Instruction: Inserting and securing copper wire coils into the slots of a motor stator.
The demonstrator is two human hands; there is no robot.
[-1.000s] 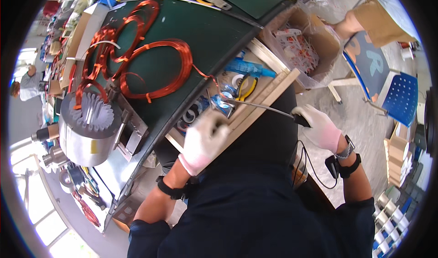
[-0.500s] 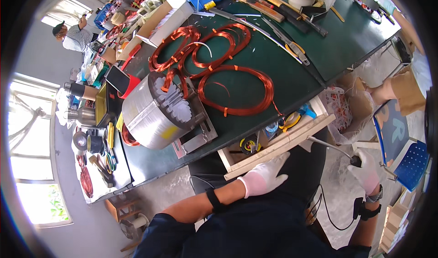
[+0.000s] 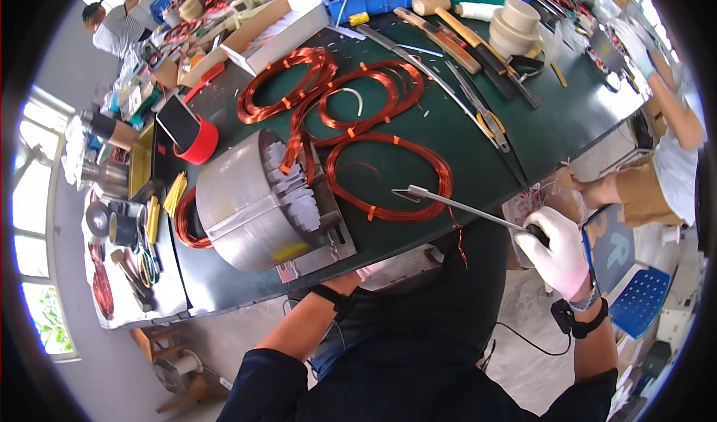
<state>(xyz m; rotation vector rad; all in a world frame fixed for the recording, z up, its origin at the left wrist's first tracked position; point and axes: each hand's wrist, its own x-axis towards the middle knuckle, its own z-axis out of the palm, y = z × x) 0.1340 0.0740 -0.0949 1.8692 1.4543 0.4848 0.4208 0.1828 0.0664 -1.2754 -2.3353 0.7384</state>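
My right hand (image 3: 559,252), in a white glove, is closed round the black handle of a long thin metal rod tool (image 3: 470,211). The rod points left over the bench, and its bent, hook-like tip lies above the lower copper wire coil (image 3: 444,169). My left hand (image 3: 366,272) is at the bench's front edge, mostly hidden under it; only the wrist and a bit of pink cuff show, not the fingers. Left of the coils a metal motor stator (image 3: 243,216) lies on its side on a metal bracket (image 3: 340,244), white slot liners (image 3: 299,198) sticking out of its open end.
Two more copper coils (image 3: 246,97) (image 3: 413,71) lie behind. Further back are pliers (image 3: 489,123), hammers (image 3: 478,41) and a white box (image 3: 299,19). A phone (image 3: 178,122) leans in a red holder (image 3: 200,142). Another person's arm (image 3: 672,104) is at right, near a blue stool (image 3: 638,299).
The wooden drawer has gone in under the bench, with my left hand moving left and beneath the edge. My right hand has raised the rod tool from beside the drawer to over the coils.
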